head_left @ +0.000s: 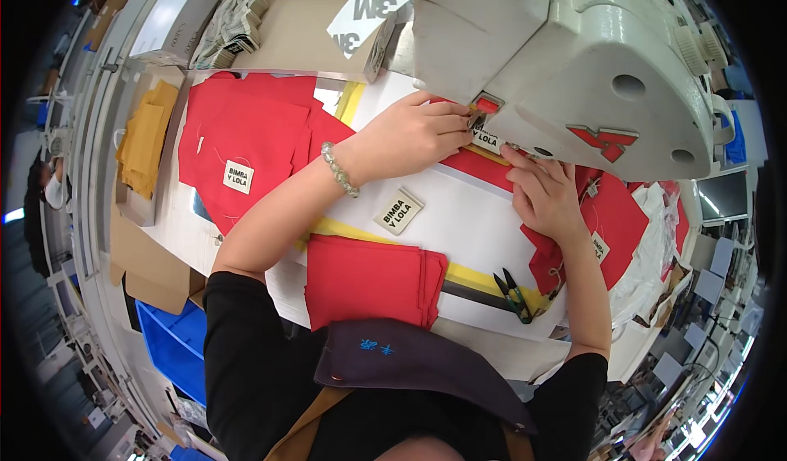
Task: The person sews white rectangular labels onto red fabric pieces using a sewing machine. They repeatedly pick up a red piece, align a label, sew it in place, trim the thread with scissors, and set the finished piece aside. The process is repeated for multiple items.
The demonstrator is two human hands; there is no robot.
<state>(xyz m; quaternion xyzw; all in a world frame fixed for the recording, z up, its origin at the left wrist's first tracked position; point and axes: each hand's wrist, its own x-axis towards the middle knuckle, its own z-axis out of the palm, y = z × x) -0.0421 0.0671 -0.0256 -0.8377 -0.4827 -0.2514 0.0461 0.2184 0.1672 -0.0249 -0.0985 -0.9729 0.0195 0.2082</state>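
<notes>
My left hand (pixel 410 133) lies flat on a red fabric piece (pixel 479 166), its fingertips pressing a small white label (pixel 485 140) under the needle of a white sewing machine (pixel 574 59). A beaded bracelet circles that wrist. My right hand (pixel 541 190) rests on the same red piece just right of the needle, fingers pinching its edge. Both hands hold the fabric against the white machine bed (pixel 459 223).
A loose white label (pixel 399 211) lies on the bed. Folded red pieces (pixel 369 281) sit at the front, sewn ones (pixel 246 145) at the left, more at the right (pixel 623 223). Green thread snips (pixel 515 295) lie front right. Mustard fabric (pixel 146 137), cardboard and a blue bin (pixel 176 346) stand left.
</notes>
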